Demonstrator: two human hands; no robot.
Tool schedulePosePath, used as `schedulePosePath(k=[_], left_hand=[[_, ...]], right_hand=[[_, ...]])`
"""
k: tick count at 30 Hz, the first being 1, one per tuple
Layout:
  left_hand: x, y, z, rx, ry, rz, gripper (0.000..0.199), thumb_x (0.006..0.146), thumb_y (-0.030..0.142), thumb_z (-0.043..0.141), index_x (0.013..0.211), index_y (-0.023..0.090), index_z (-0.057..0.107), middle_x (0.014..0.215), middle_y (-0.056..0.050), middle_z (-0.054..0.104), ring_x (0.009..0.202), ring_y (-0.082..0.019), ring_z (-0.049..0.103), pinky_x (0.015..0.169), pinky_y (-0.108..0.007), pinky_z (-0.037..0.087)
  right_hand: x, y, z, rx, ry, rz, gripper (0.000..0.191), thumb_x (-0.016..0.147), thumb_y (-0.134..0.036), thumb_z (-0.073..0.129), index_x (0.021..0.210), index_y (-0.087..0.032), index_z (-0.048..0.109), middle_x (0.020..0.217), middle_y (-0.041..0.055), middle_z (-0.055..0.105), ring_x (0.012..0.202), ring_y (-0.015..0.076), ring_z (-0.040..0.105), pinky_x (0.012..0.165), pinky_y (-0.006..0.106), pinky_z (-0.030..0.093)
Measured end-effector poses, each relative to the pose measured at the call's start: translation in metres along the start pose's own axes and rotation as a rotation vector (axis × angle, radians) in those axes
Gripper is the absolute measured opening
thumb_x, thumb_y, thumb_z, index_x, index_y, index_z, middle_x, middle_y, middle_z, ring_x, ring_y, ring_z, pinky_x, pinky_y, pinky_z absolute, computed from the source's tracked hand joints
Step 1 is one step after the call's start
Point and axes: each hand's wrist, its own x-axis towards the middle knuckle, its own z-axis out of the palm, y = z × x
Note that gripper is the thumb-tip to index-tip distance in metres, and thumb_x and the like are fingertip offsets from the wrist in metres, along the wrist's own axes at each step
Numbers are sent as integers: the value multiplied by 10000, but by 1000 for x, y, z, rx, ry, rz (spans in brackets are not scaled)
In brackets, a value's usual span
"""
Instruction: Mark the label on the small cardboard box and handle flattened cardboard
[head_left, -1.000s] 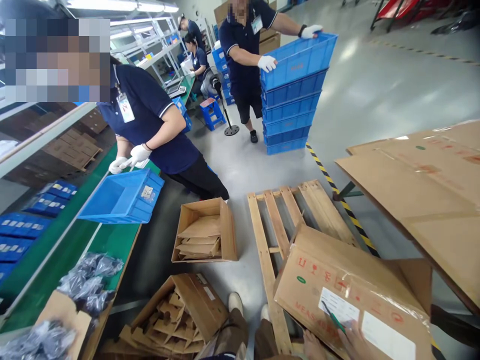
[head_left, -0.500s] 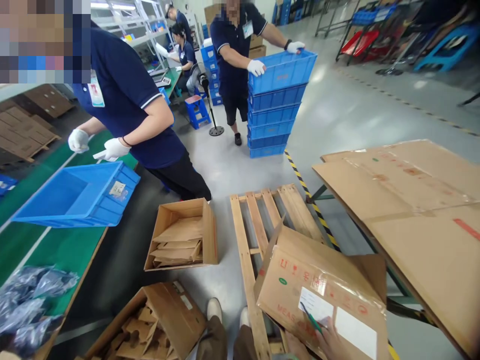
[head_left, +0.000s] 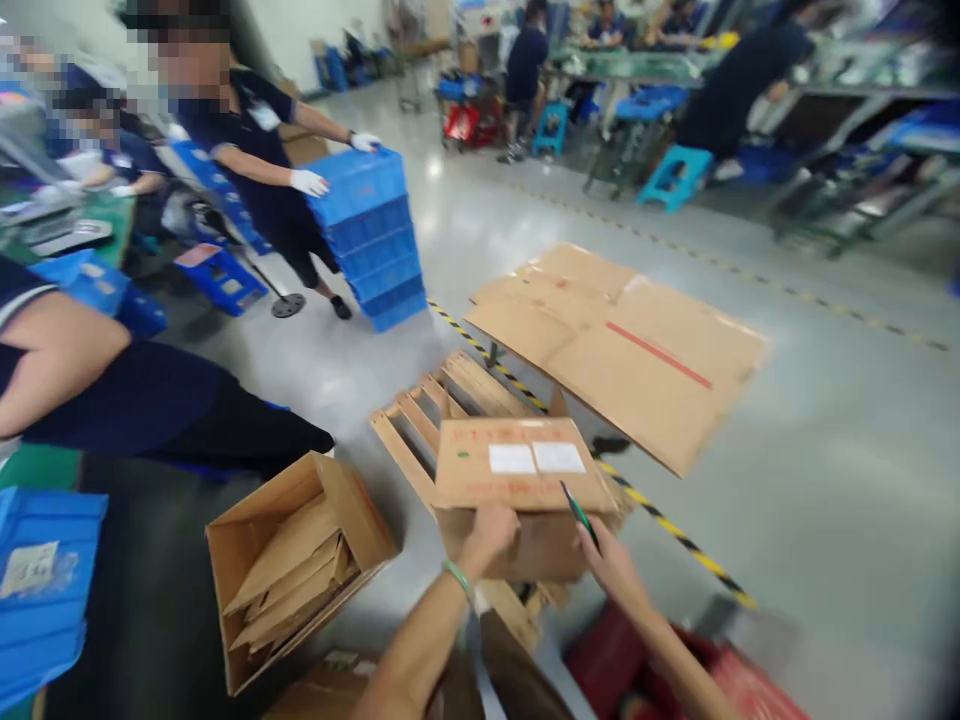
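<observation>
A cardboard box [head_left: 525, 500] with two white labels [head_left: 559, 457] on its face sits on a wooden pallet [head_left: 405, 430]. My left hand [head_left: 495, 528], a green bangle at its wrist, is closed at the near edge of this box; its fingertips are hidden. In my right hand [head_left: 604, 555] is a slim green pen [head_left: 580, 514], its dark tip pointing up and left toward the labels. The right hand is just off the box's near right corner.
An open carton [head_left: 300, 560] of folded cardboard stands left. Flattened cardboard [head_left: 622, 350] covers a stand beyond the box. A gloved person holds a stack of blue crates [head_left: 371, 240]. Another person leans at far left by a blue crate [head_left: 49, 590]. Red objects [head_left: 637, 670] lie low right.
My view has swung right. My left hand has come into clear view at the box's near edge. My right hand, still with the pen, has drawn back from the labels.
</observation>
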Motion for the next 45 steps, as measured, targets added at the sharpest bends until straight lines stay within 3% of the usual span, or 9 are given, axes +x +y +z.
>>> schedulePosePath(k=[3,7,15,21,26,31,39,45], left_hand=[[-17,8,-11,50,-2,-17,221,933,303,509,937,124,638,966,-110,635,953,-236,592,861,-406,473],[-33,8,-38,70,78,-54,238,938,340,469,934,188,651,982,-109,648,995,-265,580,841,-365,446],[-65,20,-59,34,148,-199,225,926,327,477,870,172,630,886,-101,668,859,-249,619,690,-302,425],[-70,24,-60,-44,160,-192,200,917,278,491,819,165,623,847,-84,670,782,-216,617,637,-278,386],[-75,27,-58,-95,170,-175,195,911,258,492,808,167,630,825,-72,668,739,-197,605,611,-269,368],[-78,32,-61,-129,175,-184,191,904,252,505,791,161,628,815,-77,667,738,-204,604,615,-271,369],[-81,34,-66,-160,191,-213,210,903,254,500,754,162,615,784,-75,654,742,-210,594,645,-274,373],[-83,27,-70,-212,199,-203,221,899,251,507,721,151,592,733,-43,629,711,-181,567,661,-259,369]], right_hand=[[-21,-46,-28,-25,-43,58,426,927,-444,277,1158,-179,517,791,66,668,745,230,648,695,313,471],[-32,-92,-42,-213,-139,64,365,966,-376,282,1214,-209,492,814,67,685,732,232,659,617,271,413],[-47,-126,-36,-296,-220,-15,309,989,-353,256,1185,-227,460,932,54,690,769,227,663,586,268,391],[-55,-133,-24,-332,-230,-56,330,995,-364,229,1214,-229,437,1019,73,673,791,224,660,573,262,420],[-65,-127,-15,-333,-219,-42,431,998,-353,178,1368,-208,345,1097,132,641,839,230,652,638,278,467],[-70,-123,-16,-281,-197,-53,458,998,-355,164,1403,-208,319,1156,138,614,906,236,636,700,303,484],[-70,-119,-14,-305,-196,-60,448,999,-353,168,1407,-219,294,1088,133,635,861,233,644,686,294,473],[-85,-89,-10,-325,-246,-92,363,996,-316,229,1305,-221,393,995,97,661,837,217,647,611,250,453]])
